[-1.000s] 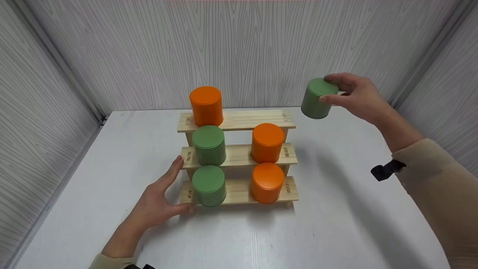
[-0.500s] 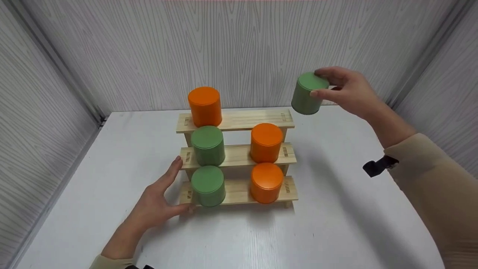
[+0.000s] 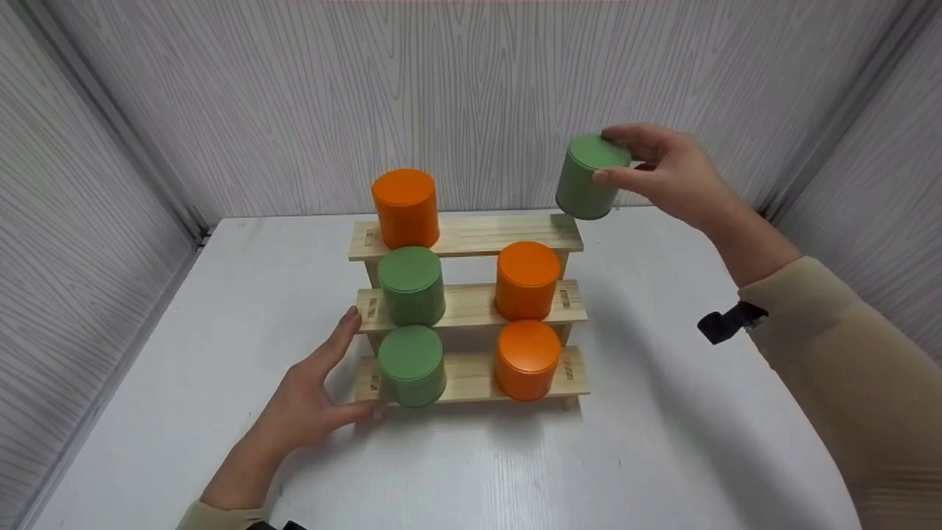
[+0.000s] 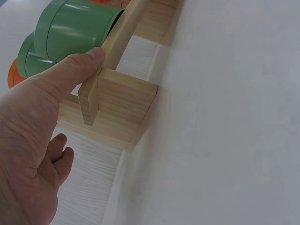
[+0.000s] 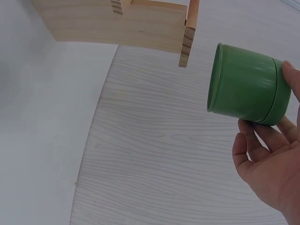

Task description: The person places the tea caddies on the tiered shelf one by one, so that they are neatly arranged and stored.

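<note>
A stepped wooden rack [image 3: 471, 305] has three tiers. My right hand [image 3: 677, 177] pinches a green canister [image 3: 585, 184] near its lid, thumb on one side and fingers on the other. In the right wrist view this canister [image 5: 246, 84] is apart from the rack end. It hangs in the air by the top tier's right end. My left hand [image 3: 302, 405] is at the rack's left side, its thumb and a finger extended. In the left wrist view the thumb [image 4: 75, 68] touches the lowest board's edge.
An orange canister [image 3: 406, 210] stands on the top tier's left. Left on the lower tiers are green canisters [image 3: 412, 287], with orange canisters [image 3: 527, 283] on the right. The rack stands on a white table [image 3: 662, 412] before a wood-grain wall [image 3: 471, 96].
The right hand has carried the green canister left and slightly upward in the head view, closer to the top tier's right end. The left hand and rack have stayed in place.
</note>
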`<move>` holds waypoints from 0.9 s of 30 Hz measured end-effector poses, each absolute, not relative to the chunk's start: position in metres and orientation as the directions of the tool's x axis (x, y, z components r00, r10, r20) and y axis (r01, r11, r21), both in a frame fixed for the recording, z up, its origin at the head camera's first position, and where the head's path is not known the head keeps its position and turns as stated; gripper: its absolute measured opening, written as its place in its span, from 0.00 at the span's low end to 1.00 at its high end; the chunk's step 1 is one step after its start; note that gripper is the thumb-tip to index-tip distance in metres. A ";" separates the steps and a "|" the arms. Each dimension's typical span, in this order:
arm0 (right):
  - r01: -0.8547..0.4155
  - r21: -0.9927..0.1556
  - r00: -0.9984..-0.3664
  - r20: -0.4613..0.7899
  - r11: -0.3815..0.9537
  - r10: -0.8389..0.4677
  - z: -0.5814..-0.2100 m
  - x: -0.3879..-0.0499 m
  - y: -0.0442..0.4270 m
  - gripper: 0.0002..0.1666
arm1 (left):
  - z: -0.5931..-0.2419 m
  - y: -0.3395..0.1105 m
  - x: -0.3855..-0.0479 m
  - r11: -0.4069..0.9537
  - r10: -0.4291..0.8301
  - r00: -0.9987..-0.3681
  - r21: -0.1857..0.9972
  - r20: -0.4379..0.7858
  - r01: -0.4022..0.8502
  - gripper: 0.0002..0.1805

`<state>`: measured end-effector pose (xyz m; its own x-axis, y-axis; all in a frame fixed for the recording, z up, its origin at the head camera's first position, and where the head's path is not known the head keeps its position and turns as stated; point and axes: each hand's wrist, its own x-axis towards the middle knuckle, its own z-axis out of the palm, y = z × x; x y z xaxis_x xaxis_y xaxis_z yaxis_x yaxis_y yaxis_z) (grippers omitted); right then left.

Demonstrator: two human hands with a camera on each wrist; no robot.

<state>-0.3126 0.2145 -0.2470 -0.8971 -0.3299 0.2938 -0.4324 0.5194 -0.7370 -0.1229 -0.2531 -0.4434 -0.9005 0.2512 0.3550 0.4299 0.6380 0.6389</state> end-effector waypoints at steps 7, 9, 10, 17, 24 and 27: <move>-0.435 -0.757 -0.892 0.289 0.487 -0.347 -0.247 -0.312 0.203 0.38 | -0.442 -0.253 -0.121 0.646 0.255 -0.899 0.629 0.357 0.433 0.69; -0.438 -0.760 -0.890 0.288 0.481 -0.354 -0.247 -0.312 0.200 0.38 | -0.441 -0.253 -0.120 0.650 0.249 -0.904 0.632 0.347 0.422 0.69; -0.441 -0.761 -0.887 0.289 0.476 -0.359 -0.248 -0.312 0.198 0.38 | -0.441 -0.253 -0.120 0.653 0.246 -0.907 0.634 0.341 0.415 0.69; -0.453 -0.757 -0.880 0.293 0.471 -0.374 -0.248 -0.310 0.189 0.37 | -0.441 -0.252 -0.119 0.660 0.246 -0.908 0.628 0.339 0.413 0.69; -0.465 -0.747 -0.871 0.289 0.475 -0.398 -0.249 -0.309 0.183 0.37 | -0.440 -0.251 -0.119 0.641 0.249 -0.903 0.640 0.350 0.424 0.69; -0.473 -0.745 -0.865 0.291 0.471 -0.409 -0.250 -0.310 0.180 0.37 | -0.441 -0.251 -0.120 0.643 0.253 -0.900 0.632 0.356 0.431 0.69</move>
